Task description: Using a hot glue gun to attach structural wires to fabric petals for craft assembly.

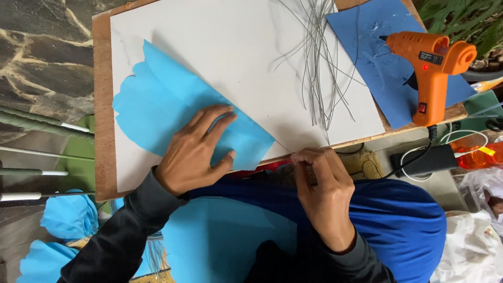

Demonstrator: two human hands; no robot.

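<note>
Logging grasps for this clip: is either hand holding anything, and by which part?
The right hand pinches a thin grey wire at its near end between the fingers. The left hand only presses flat on the light blue paper.

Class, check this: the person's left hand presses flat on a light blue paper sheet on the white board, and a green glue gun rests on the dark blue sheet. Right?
Not quite. In the head view the glue gun is orange, not green. The rest holds: the left hand presses flat on the light blue paper on the white board, and the gun rests on the dark blue sheet.
</note>
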